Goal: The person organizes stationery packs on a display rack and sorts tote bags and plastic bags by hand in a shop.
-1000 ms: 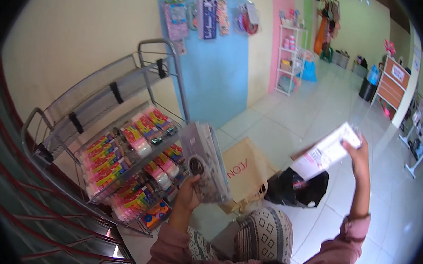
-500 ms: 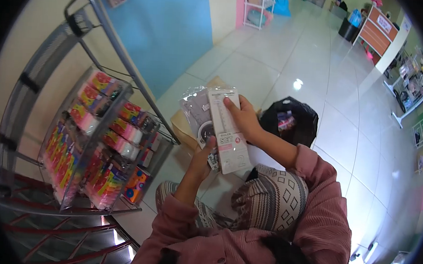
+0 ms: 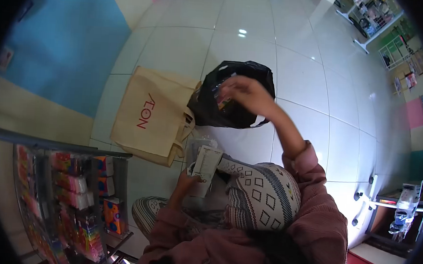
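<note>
My left hand (image 3: 187, 181) is closed around the packaged ruler set (image 3: 205, 165), low in front of my lap. A second clear-wrapped pack lies behind it in the same grip, mostly covered. My right hand (image 3: 247, 93), slightly blurred, reaches over the mouth of a black plastic bag (image 3: 259, 74), its fingers loosely bent and nothing visible between them. Inside the bag, small colourful packages (image 3: 223, 101) show partly beneath the fingers. Left of the bag, a beige AEON tote bag (image 3: 136, 93) lies on the floor.
At lower left stands a display rack (image 3: 99, 152) hung with colourful packs. White floor tiles (image 3: 178, 47) stretch ahead, bordered on the left by a blue wall panel (image 3: 67, 41). Wheeled stands (image 3: 360, 30) are at the upper right.
My right hand has left the ruler set and moved over the black bag. The left hand keeps the packs, now lower. The view has turned downward, bringing the whole tote bag into sight.
</note>
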Available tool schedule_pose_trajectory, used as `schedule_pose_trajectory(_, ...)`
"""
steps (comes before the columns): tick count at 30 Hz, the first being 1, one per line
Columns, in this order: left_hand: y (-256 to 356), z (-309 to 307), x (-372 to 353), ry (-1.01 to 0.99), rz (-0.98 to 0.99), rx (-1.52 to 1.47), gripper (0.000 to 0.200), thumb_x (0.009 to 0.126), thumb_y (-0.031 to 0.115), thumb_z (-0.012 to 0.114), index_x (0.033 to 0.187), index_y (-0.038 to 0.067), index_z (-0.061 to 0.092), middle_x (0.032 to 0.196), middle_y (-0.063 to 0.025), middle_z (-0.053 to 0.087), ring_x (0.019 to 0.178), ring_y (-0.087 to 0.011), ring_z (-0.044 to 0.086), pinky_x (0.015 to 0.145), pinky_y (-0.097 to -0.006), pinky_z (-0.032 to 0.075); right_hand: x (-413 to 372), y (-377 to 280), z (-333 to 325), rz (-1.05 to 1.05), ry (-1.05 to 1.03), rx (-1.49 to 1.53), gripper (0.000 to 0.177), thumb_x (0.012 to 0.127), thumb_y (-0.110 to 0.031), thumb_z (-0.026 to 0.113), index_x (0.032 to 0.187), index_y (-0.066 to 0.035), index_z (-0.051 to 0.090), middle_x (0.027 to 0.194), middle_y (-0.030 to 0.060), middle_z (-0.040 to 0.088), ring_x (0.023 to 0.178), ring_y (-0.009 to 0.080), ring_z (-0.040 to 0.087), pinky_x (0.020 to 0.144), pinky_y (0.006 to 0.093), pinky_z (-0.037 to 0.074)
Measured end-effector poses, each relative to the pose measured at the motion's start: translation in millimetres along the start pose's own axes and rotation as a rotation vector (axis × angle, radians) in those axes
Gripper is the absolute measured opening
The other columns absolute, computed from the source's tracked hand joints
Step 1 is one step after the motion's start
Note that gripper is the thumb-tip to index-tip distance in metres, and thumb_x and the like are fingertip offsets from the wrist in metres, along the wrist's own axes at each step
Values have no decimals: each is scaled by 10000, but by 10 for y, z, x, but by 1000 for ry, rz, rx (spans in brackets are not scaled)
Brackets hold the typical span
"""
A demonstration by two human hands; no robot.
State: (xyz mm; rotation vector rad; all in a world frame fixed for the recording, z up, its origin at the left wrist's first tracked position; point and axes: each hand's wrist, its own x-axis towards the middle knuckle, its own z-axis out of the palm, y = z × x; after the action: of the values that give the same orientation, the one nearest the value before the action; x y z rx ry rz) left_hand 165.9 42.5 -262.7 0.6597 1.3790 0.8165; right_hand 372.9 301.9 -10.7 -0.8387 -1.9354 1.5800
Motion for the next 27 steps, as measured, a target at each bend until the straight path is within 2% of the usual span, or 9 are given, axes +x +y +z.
schedule_pose_trajectory(3,90,38,61,-41,-57,83,566,595,117,683,1125,-24,544,982,-147,652,846,-224,638,752,-329,500,-110,498,-423,-39,368,-45,181,898,-199,598,953,-27,619,796,45,651,774,126,627,719,258,490)
schedule_pose_trajectory(6,-10,24,205,25,-33,116,565,592,166,699,1100,-35,552,973,-151,645,849,-234,634,760,-340,499,-145,873,-608,48,395,-162,184,841,-158,644,975,-39,603,915,81,646,849,179,633,757,293,491)
schedule_pose_trajectory(9,-185,-58,285,113,-9,242,700,591,203,732,1199,-49,493,1065,-187,596,965,-293,600,826,-370,481,-40,855,-445,-132,300,-859,343,759,-105,679,1085,-64,578,1133,120,579,1028,245,585,826,314,488)
schedule_pose_trajectory(10,-214,-62,285,196,69,320,758,587,209,745,1238,-52,455,1100,-201,570,1009,-314,575,851,-381,468,35,917,-395,-221,230,-1011,563,696,-78,694,1226,-116,508,1280,126,474,1177,283,487,939,387,443)
schedule_pose_trajectory(13,-130,101,178,353,254,486,904,583,208,773,1336,-55,348,1186,-237,503,1116,-367,506,915,-409,433,314,1040,-388,-450,-49,-1392,686,698,-115,699,1324,-161,421,1281,114,472,1212,272,464,1003,445,385)
schedule_pose_trajectory(16,319,258,38,361,334,611,926,610,168,762,1375,-50,290,1217,-257,474,1145,-399,474,943,-421,413,570,1271,-379,-274,-283,-1295,689,693,-203,728,1313,-175,430,1288,121,463,1241,299,430,1025,528,326)
schedule_pose_trajectory(18,488,296,-18,374,367,826,861,649,137,732,1370,-51,299,1204,-258,483,1124,-413,483,938,-423,417,694,1322,-359,-290,-301,-1380,717,691,-209,721,1334,-184,405,1272,114,476,1212,297,458,992,492,363)
schedule_pose_trajectory(24,1035,383,-178,291,345,1022,636,751,60,609,1346,18,390,1248,-272,459,1128,-425,472,932,-428,417,796,1481,-372,-374,-248,-1359,686,691,-246,720,1310,-162,438,1235,110,510,1176,304,487,953,452,404)
schedule_pose_trajectory(27,1690,652,-137,415,765,967,533,768,73,598,1289,74,488,1322,-243,420,1183,-428,436,959,-450,396,763,1399,-424,-396,-225,-1308,631,697,-214,694,1282,-145,466,1226,124,520,1153,313,509,946,440,427)
